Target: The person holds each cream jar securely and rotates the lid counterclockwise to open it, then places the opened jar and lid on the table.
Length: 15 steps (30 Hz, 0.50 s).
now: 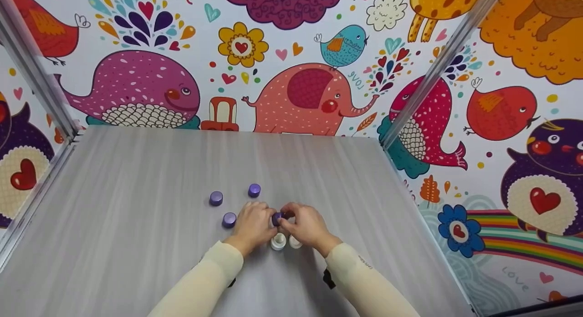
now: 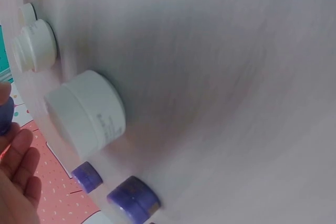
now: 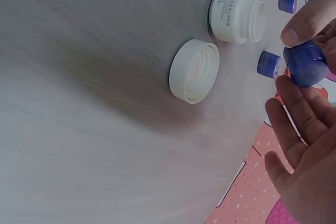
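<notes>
Between my two hands a small purple jar (image 1: 277, 218) is held just above the table. My left hand (image 1: 257, 222) grips it from the left side. From the right, my right hand (image 1: 306, 223) pinches it between thumb and fingertips, as the right wrist view shows the purple jar (image 3: 305, 64) close up. Below the hands stand an open white jar (image 1: 278, 242) and a white lid (image 1: 295, 242), whose inner side (image 3: 195, 73) faces up. A larger closed white jar (image 2: 88, 113) sits by my left hand, hidden under it in the head view.
Beyond and left of my left hand, three more purple jars (image 1: 216, 198) (image 1: 254, 190) (image 1: 229, 220) stand on the grey table (image 1: 136, 194). Walls with cartoon animals and metal frame posts (image 1: 437, 66) border the table at the back and sides.
</notes>
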Each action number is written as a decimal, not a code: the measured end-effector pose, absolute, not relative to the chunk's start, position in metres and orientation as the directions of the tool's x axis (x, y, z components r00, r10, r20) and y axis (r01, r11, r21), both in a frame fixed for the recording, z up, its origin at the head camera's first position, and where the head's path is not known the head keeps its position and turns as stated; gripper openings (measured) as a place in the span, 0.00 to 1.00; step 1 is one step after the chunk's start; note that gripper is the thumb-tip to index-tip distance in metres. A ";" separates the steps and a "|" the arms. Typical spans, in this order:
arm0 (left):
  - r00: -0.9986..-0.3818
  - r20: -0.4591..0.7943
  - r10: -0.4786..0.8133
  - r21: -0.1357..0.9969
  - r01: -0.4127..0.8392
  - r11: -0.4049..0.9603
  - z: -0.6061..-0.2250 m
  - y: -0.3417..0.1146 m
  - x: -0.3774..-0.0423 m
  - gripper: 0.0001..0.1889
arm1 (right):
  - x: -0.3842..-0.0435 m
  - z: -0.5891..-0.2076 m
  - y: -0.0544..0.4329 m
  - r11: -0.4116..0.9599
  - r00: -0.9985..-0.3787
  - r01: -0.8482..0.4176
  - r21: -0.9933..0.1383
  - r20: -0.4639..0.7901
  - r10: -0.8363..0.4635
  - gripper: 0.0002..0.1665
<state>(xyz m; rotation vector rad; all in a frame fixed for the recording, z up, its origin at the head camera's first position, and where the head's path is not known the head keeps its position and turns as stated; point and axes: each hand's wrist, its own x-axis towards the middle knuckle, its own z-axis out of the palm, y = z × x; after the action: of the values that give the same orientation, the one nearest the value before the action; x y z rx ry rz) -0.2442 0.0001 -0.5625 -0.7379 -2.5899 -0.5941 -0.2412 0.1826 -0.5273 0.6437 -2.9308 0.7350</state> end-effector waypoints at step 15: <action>-0.803 0.444 0.398 0.294 0.550 0.782 -0.560 0.000 -0.242 0.18 | -0.240 -0.528 0.183 0.798 -0.917 -0.392 -0.458 0.132 -0.375 0.15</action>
<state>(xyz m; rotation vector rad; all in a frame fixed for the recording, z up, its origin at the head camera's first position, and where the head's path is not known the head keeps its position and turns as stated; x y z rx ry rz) -0.2420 0.0001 -0.5602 -0.7219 -2.6140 -0.5904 -0.2402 0.1828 -0.5280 0.6291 -2.9458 0.7623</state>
